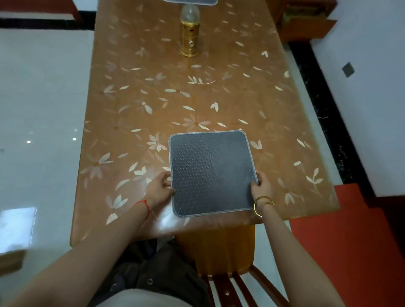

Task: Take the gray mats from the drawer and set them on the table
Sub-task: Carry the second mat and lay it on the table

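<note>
Chair: a wooden chair (215, 247) with an orange seat stood closest, tucked in at the near end of the table.
Left hand: the left hand (158, 188) was at the left side of the gray mat (211, 173), its fingers curled in and pinching that edge. A red string (143, 204) was round the wrist.
Right hand: the right hand (262, 186) held the right side, with the thumb on top and the fingers bent round the edge. A gold bangle (263, 204) hung on that wrist.
Where the mat was: it lay on the table (131, 109), close to the near end, and it looked flat.
How it would feel: I think it was light and soft, like a thin bit of carpet. It had a bumpy pattern and a stitched rim (so it probably would not slip on the shiny cover).
Where to hold it: the two side edges, one hand on each, looked like the best place. Held by one corner, it would likely flop.
Pale strip: a thin pale edge showed along the mat's far side. I could not tell if another mat lay under it.
Middle of the table: a gold lamp (189, 37) stood upright, well away from the mat.
Far end: a second gray mat (190, 1) was just showing at the top.
</note>
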Demonstrator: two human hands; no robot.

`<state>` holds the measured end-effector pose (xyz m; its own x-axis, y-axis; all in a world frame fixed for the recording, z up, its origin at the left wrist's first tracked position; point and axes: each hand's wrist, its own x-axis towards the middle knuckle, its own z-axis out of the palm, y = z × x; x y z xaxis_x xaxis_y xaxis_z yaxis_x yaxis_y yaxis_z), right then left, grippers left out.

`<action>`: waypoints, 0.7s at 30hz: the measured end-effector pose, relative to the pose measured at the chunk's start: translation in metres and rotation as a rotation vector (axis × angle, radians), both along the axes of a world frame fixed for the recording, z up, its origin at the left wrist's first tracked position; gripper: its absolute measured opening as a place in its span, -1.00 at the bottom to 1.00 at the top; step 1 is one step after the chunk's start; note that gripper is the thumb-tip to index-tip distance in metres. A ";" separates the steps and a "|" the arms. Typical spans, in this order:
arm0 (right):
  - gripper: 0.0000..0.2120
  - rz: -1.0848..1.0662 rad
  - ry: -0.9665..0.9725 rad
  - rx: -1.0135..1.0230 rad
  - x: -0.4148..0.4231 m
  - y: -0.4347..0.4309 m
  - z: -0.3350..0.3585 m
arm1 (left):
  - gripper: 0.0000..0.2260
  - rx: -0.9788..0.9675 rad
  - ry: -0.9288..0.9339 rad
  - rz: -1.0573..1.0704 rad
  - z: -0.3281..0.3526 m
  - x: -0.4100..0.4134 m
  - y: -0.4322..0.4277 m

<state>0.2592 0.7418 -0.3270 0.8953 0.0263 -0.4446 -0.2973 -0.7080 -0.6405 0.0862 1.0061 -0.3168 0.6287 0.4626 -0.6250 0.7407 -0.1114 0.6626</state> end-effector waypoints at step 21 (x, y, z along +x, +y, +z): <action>-0.84 -0.005 -0.004 -0.233 -0.013 -0.025 -0.028 | -0.10 0.130 -0.002 -0.159 -0.006 -0.010 -0.020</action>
